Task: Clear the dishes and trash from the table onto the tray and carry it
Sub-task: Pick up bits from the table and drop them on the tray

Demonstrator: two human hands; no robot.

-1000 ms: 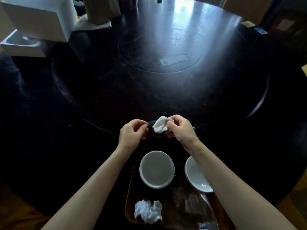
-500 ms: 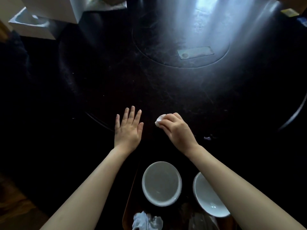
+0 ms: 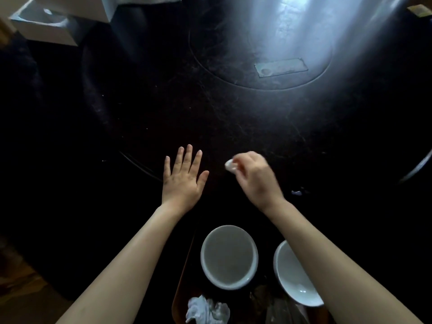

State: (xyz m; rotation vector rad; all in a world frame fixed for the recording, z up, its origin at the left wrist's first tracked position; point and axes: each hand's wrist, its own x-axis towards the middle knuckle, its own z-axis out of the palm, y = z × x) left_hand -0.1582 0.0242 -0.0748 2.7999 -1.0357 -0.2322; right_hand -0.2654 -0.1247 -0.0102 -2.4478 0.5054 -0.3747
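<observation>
While the left hand (image 3: 183,181) lies flat on the dark round table (image 3: 233,118), fingers spread and pointing far, the right hand (image 3: 256,177) pinches a small white tissue wad (image 3: 229,165) against the tabletop; its long axis cannot be told. Near, a brown tray (image 3: 181,284) holds two white bowls (image 3: 229,256) and a crumpled napkin (image 3: 207,311). White boxes (image 3: 46,29) sit far left.
</observation>
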